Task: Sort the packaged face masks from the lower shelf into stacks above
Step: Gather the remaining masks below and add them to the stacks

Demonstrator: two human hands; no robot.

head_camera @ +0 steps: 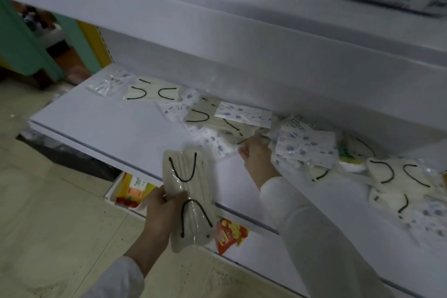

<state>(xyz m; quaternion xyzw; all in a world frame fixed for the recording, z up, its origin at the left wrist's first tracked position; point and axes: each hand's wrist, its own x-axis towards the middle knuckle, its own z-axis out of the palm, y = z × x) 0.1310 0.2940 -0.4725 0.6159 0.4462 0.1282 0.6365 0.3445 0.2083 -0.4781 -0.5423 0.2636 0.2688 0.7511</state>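
Two hands work at the lower shelf (108,128). The left hand (160,210) grips a cream pack (186,172) by its middle, thumb across the film, holding it just off the shelf's front edge. The right hand (256,152) reaches into the pile (242,113) of cream and speckled packs. Its fingertips are buried among the wrappers, so whether it pinches a pack cannot be told.

Risks: the slick wrappers overlap, so lifting one pack may drag its neighbours over the edge to the floor (60,213). The gripped pack may also slip if more are added to that hand.

The upper shelf (217,26) shows mostly its front lip, and any stacks there are out of view. Packs at far right are blurred and cannot be counted.
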